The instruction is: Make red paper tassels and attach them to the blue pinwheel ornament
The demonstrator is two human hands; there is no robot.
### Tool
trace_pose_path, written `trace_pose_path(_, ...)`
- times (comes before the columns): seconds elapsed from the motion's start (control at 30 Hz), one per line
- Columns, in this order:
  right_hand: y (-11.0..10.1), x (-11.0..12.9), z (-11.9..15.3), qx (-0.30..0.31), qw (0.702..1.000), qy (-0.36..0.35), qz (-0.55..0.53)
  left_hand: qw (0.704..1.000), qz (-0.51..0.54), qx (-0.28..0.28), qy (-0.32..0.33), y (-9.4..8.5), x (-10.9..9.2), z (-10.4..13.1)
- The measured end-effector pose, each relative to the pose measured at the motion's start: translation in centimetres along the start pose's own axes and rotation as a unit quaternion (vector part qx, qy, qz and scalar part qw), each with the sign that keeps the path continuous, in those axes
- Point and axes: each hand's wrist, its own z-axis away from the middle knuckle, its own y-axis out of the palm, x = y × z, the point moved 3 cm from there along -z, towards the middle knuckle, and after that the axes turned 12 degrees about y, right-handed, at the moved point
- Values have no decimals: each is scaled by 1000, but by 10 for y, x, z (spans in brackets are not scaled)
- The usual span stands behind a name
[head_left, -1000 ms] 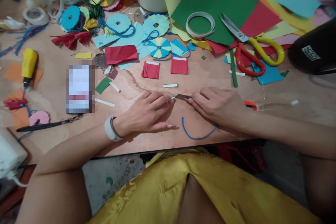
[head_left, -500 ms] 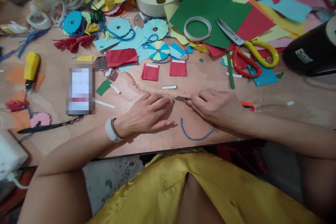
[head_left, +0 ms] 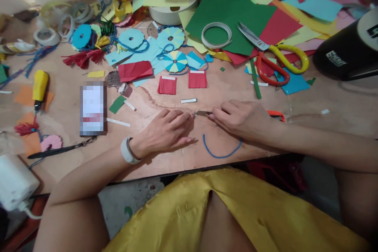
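Note:
My right hand (head_left: 236, 118) is closed round an orange-handled cutter (head_left: 276, 115), whose blade (head_left: 203, 113) points left out of my fingers. At the blade's tip, the bent fingertips of my left hand (head_left: 169, 130) press on a small piece too hidden to name. The left thumb lies apart, low on the table. Just beyond the blade lies a small green strip with white backing (head_left: 189, 100). Nearer the front edge a blue string (head_left: 222, 156) curves on the wood. Two red fringed papers (head_left: 167, 85) (head_left: 197, 79) lie farther back.
A phone (head_left: 93, 108) and a yellow-handled tool (head_left: 40, 86) lie at the left. Scissors (head_left: 273, 53) and a tape ring (head_left: 216, 35) rest on coloured paper. A black tumbler (head_left: 345, 51) stands at the right. Striped paper discs (head_left: 175, 62) lie near the back.
The view has shifted slightly, so the things at the back and left sit a little differently. Both hands stay almost where they were, with the blade still at the left fingertips.

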Motion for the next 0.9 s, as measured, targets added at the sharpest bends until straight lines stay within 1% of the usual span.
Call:
trace_pose_path(0.17, 0, -1, -1, -1, 1000, -3, 7, 1000, -3, 0, -5, 1, 1, 1)
trace_pose_path(0.37, 1, -2, 0, -20, 1000, -4, -9, 1000, -16, -22, 4, 1, 0, 0)
trace_pose_path(0.6, 2, -3, -1, -32, 999, -12, -18, 999, -35, -8, 1, -2, -3, -3)
trace_pose_path(0.77, 4, -6, 0, -20, 999, -3, -45, 999, -25, 18, -20, 1, -3, -3)
trace_pose_path(0.83, 3, -8, 0, -3, 998, 5, -58, 999, -23, 23, -23, 1, -2, -3)
trace_pose_path(0.9, 3, -9, 1, 27, 996, 17, -84, 999, -20, 24, -25, 2, -2, -2)
